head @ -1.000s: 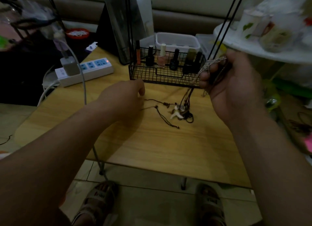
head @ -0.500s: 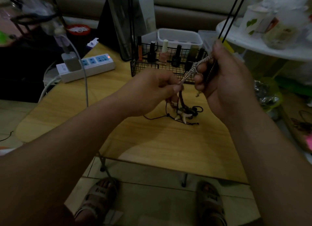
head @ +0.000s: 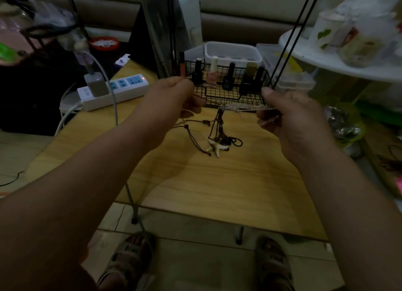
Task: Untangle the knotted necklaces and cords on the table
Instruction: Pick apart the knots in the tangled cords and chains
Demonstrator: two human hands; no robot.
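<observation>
Taut silver chain (head: 245,108) runs 9-to-3 o'clock in the air, in front of the wire basket (head: 217,95). R hand (head: 289,121), fingers curled, pinches its 3 o'clock end. L hand (head: 174,97), fingers curled, pinches a thin dark cord (head: 187,128) at 9 o'clock. Knotted cords (head: 217,125) drop toward 6 o'clock to the pale pendant (head: 214,147) on the table (head: 217,182), between the 2 hands. Vs 0.5 s ago: hands are wider apart, and the chain has gone from slanted to level.
</observation>
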